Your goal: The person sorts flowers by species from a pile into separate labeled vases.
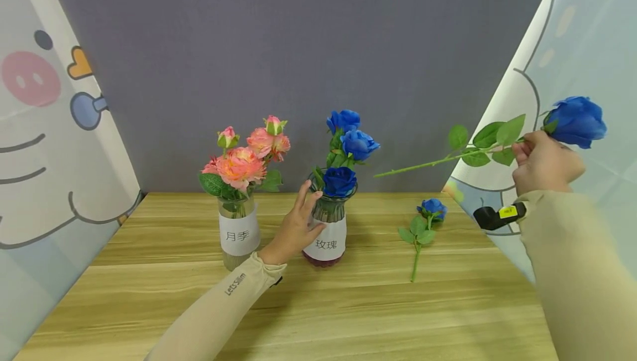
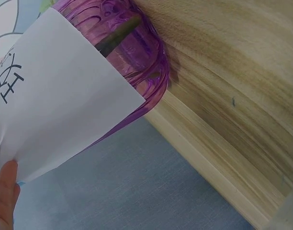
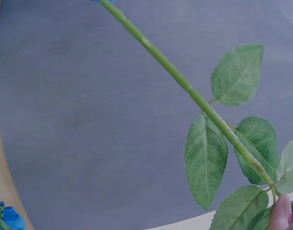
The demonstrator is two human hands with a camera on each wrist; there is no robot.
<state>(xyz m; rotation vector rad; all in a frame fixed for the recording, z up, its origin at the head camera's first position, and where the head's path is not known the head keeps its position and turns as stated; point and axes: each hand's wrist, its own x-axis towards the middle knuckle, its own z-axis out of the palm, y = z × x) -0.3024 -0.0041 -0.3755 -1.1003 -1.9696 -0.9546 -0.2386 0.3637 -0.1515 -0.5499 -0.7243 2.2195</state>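
My right hand pinches a blue rose just below its bloom. Its leafy green stem points left towards the vases, raised above the table. On the left side of a purple-based glass vase, my left hand holds on, fingers near the rim and thumb at the white paper label. Several blue roses stand in that vase. A fingertip touches the label in the left wrist view; the other fingers are mostly out of sight there.
Left of the held vase stands a second glass vase with pink flowers and a white label. Another blue rose lies on the wooden table at the right. A grey panel closes off the back.
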